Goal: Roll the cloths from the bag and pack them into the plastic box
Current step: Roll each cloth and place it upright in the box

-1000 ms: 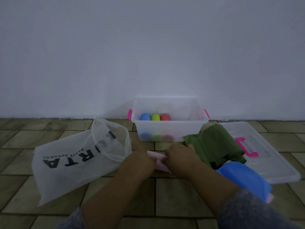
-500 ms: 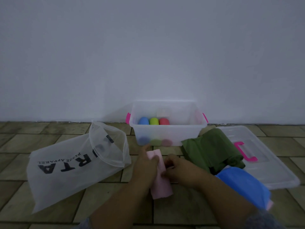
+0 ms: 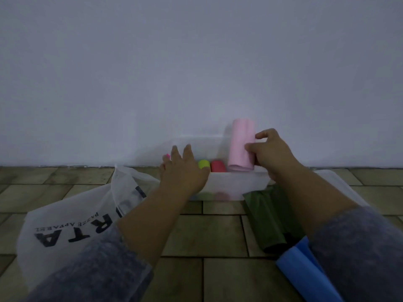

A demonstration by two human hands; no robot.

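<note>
Against wall [image 3: 196, 62] — pink roll [image 3: 241, 144] upright in right hand [image 3: 272, 151]

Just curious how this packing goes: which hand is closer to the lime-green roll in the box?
Left. The left hand lies just beside the lime-green roll, at the plastic box's left end; the right hand is farther right, gripping the pink roll beyond the red roll.

A pink roll [image 3: 241, 144], gripped by the right hand [image 3: 270, 151], stood upright over the clear plastic box [image 3: 237, 184], which held a lime roll [image 3: 204, 164] beside a red roll [image 3: 218, 166]. The white bag [image 3: 72, 216] lay open to the left, with a green cloth [image 3: 268, 216] and a blue cloth [image 3: 305, 271] to the right.
</note>
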